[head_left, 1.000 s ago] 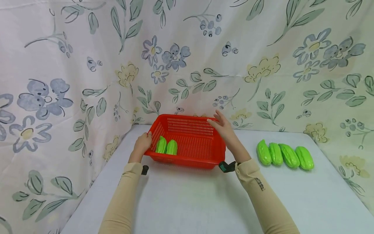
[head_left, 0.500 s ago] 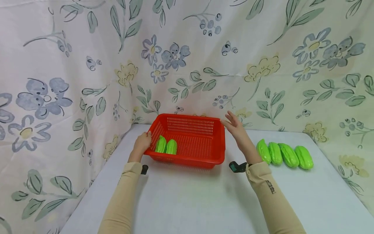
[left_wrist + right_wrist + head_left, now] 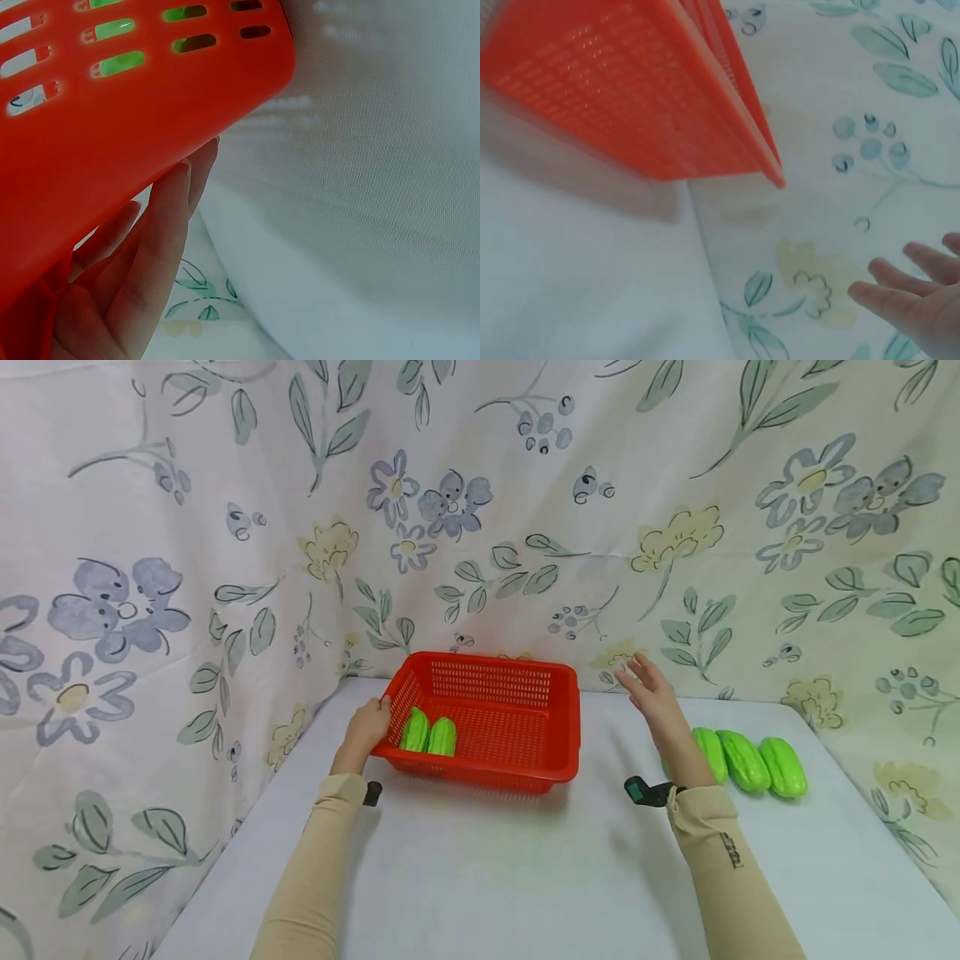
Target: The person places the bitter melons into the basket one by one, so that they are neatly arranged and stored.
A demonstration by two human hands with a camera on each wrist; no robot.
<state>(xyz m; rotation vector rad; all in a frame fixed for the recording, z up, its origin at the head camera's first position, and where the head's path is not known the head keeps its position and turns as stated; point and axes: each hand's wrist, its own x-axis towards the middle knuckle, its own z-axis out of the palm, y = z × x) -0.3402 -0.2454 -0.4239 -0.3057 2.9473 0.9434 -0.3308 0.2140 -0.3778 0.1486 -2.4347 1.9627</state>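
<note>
**About One Third Done, by Careful Judgement**

Inside the red perforated plastic basket (image 3: 498,731), at about half past eight from its middle: two ribbed green fruits (image 3: 442,738), lying side by side. On the white worktop (image 3: 480,877), between three and four o'clock from the basket: a row of outside fruits (image 3: 744,762) of the same kind, three in plain sight, plus a sliver of one more behind the right wrist (image 3: 693,772). So, two apparently done and four left.

Gripped on its nine o'clock side by the left hand (image 3: 367,725): this same basket. Between two and three o'clock from the basket, raised above the worktop: the right hand (image 3: 654,692), holding nothing, with fingers parted, well apart from the basket. Not possible to tell: basket bottom fully flat or slightly lifted.
</note>
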